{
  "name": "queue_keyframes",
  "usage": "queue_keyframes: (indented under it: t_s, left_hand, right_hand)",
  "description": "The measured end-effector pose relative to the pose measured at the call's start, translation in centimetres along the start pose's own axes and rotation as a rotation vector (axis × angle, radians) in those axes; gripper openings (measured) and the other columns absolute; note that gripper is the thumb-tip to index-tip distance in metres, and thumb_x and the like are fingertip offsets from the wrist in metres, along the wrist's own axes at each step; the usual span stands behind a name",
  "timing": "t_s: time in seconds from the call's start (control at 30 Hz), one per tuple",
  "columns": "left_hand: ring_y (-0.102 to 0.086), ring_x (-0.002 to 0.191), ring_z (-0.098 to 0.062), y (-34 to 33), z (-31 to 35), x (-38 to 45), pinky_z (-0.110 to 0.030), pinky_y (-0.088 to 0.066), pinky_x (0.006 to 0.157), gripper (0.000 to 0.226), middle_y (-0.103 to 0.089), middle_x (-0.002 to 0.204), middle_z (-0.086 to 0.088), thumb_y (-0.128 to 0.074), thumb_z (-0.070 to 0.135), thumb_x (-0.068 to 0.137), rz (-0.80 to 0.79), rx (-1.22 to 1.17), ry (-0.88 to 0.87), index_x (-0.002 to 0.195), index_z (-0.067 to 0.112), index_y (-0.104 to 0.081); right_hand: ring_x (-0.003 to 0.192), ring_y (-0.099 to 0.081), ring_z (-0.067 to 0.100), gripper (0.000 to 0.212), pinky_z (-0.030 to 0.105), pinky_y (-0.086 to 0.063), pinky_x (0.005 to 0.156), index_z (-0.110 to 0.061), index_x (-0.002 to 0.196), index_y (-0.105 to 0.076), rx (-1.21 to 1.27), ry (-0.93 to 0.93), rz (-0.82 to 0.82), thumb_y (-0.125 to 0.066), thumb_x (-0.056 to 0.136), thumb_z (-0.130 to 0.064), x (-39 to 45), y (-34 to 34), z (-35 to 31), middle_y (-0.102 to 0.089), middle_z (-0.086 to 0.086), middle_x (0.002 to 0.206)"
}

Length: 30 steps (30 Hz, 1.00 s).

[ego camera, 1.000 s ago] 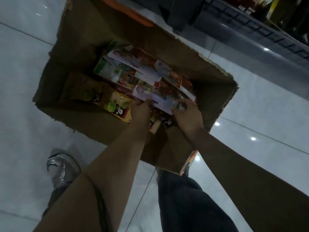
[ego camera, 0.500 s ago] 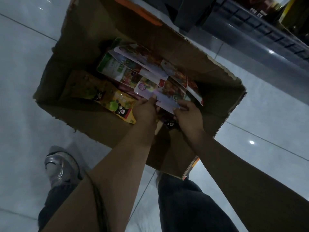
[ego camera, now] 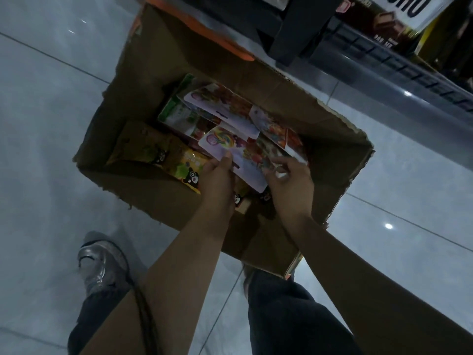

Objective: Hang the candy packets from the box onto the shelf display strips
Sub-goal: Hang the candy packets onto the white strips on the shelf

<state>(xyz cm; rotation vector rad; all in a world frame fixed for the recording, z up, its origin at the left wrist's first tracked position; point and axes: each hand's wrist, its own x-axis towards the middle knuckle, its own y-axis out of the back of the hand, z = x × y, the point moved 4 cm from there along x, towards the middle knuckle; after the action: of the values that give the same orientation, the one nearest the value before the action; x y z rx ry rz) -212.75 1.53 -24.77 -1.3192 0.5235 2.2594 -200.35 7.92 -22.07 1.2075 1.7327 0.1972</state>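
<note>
The task looks to be at its very start, at the picking stage: no packet is seen on a display strip, and no strip is in view at all. Both hands reach into the open cardboard box (ego camera: 179, 80) standing on the tiled floor (ego camera: 46, 103) beside the dark shelf (ego camera: 384, 60). The left hand (ego camera: 217, 175) pinches the near left edge of the topmost lollipop-print packet (ego camera: 230, 152), thumb on top. The right hand (ego camera: 289, 180) has its fingers curled on the right side of the same loose stack; whether it grips that packet or the one under it cannot be told.

Counted as far as the dim light allows: roughly five or six pale, brightly printed candy packets fanned in the middle of the box, one green-edged packet (ego camera: 179, 111) below them toward the far left corner, and about two yellow bear-print packets (ego camera: 186, 167) along the near left wall. Others may lie hidden underneath. All of these are left to hang.
</note>
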Motion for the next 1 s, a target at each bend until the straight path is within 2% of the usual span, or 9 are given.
queue_keyframes:
  t_s: [0.1,0.17,0.23,0.33,0.47,0.57,0.7,0.87,1.0]
  left_hand:
    - [-0.054,0.078,-0.008,-0.6,0.8,0.2,-0.030,-0.047,0.079,0.020,-0.056,0.082,0.007,-0.049,0.028,0.098,-0.060,-0.042,-0.017,0.082,0.022,-0.059]
    - [-0.052,0.072,-0.004,-0.7,1.0,0.2,-0.026,-0.048,0.076,0.022,-0.054,0.078,0.010,-0.047,0.026,0.099,-0.083,-0.081,-0.027,0.080,0.020,-0.056]
    - [-0.058,0.072,-0.007,-0.7,1.0,0.2,-0.029,-0.051,0.077,0.022,-0.061,0.075,0.008,-0.048,0.024,0.099,-0.102,-0.140,-0.023,0.082,0.016,-0.059]
    - [-0.065,0.086,-0.014,-0.6,1.1,-0.1,-0.029,-0.055,0.082,0.018,-0.067,0.089,-0.001,-0.047,0.019,0.099,-0.094,-0.205,0.006,0.089,0.012,-0.061]
    - [-0.064,0.090,-0.018,-0.5,1.6,-0.6,-0.035,-0.054,0.088,0.016,-0.065,0.093,-0.002,-0.047,0.020,0.099,-0.090,-0.201,0.010,0.090,0.014,-0.059]
    - [-0.065,0.093,-0.019,0.3,1.8,-1.3,-0.028,-0.057,0.078,0.019,-0.066,0.103,-0.008,-0.045,0.022,0.099,-0.120,-0.177,-0.013,0.099,0.011,-0.061]
    - [-0.059,0.091,-0.019,1.8,3.1,-4.1,-0.029,-0.050,0.076,0.024,-0.061,0.098,-0.010,-0.047,0.027,0.099,-0.145,-0.141,-0.080,0.093,0.009,-0.062]
    - [-0.060,0.093,-0.023,4.3,7.6,-10.9,-0.032,-0.050,0.077,0.018,-0.063,0.100,-0.012,-0.049,0.023,0.098,-0.195,-0.155,-0.048,0.095,0.014,-0.064]
    - [-0.065,0.075,-0.016,7.2,13.5,-18.5,-0.024,-0.052,0.062,0.022,-0.070,0.085,-0.006,-0.051,0.019,0.097,-0.272,-0.052,-0.106,0.086,0.015,-0.069]
  right_hand:
    - [0.078,-0.046,-0.008,0.030,0.001,-0.034,0.063,-0.020,0.117,-0.061,0.003,0.126,0.023,-0.064,0.087,-0.025,1.4,0.2,-2.0,-0.046,0.001,0.126]
    - [0.097,-0.047,-0.002,0.032,0.001,-0.035,0.078,-0.022,0.118,-0.061,0.008,0.191,0.008,-0.066,0.087,-0.024,2.2,0.2,-3.4,-0.044,0.001,0.128]
    - [0.118,-0.044,0.015,0.033,0.016,-0.038,0.092,-0.021,0.121,-0.062,-0.065,0.242,-0.018,-0.065,0.087,-0.022,3.1,-0.3,-4.4,-0.043,0.005,0.130]
    - [0.122,-0.042,0.023,0.028,0.031,-0.041,0.099,-0.019,0.116,-0.066,-0.123,0.271,-0.041,-0.063,0.089,-0.023,4.3,-1.1,-5.4,-0.047,0.008,0.127]
    - [0.111,-0.050,0.021,0.019,0.025,-0.039,0.087,-0.018,0.103,-0.072,-0.200,0.351,0.015,-0.062,0.088,-0.024,4.9,-1.2,-6.1,-0.061,0.005,0.113]
    - [0.102,-0.058,0.020,0.017,0.029,-0.044,0.087,-0.015,0.099,-0.073,-0.152,0.381,-0.007,-0.061,0.088,-0.021,3.8,-0.6,-6.4,-0.069,0.003,0.103]
    - [0.086,-0.055,0.008,0.016,0.004,-0.041,0.072,-0.009,0.099,-0.067,-0.092,0.346,-0.081,-0.055,0.093,-0.018,0.1,1.0,-7.2,-0.062,-0.006,0.091]
    - [0.075,-0.051,-0.006,0.007,0.010,-0.037,0.065,-0.008,0.086,-0.064,0.068,0.370,-0.075,-0.060,0.090,-0.011,-8.4,4.2,-10.7,-0.063,-0.010,0.080]
    - [0.073,-0.053,-0.014,0.012,0.005,-0.036,0.064,-0.008,0.081,-0.062,0.220,0.291,-0.084,-0.058,0.091,-0.012,-17.1,7.4,-15.0,-0.059,-0.016,0.070]
